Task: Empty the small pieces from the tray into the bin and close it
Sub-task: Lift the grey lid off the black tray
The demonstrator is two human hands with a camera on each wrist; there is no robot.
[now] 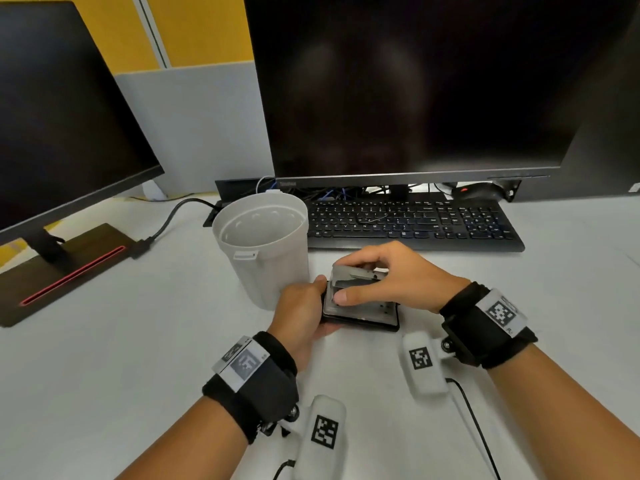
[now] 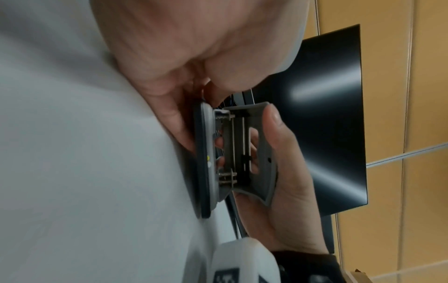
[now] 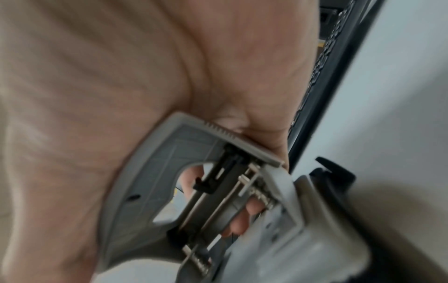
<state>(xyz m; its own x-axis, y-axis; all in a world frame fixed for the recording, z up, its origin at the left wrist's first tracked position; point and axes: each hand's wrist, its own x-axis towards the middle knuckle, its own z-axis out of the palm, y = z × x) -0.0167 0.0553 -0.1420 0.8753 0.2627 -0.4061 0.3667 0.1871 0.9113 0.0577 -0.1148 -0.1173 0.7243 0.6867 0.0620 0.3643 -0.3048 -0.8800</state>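
A grey hole punch with a black bottom tray sits low over the desk, just right of the white bin. The bin stands upright and open; no lid is in view. My left hand grips the punch's left edge, fingers under the tray. My right hand curls over the grey lever from above, thumb on its near side. The wrist views show the springs and pins between lever and base. A yellow and a white speck sit on the base.
A black keyboard lies right behind the hands. One dark monitor stands behind it and another at the left, its stand on the desk. A black cable runs left of the bin.
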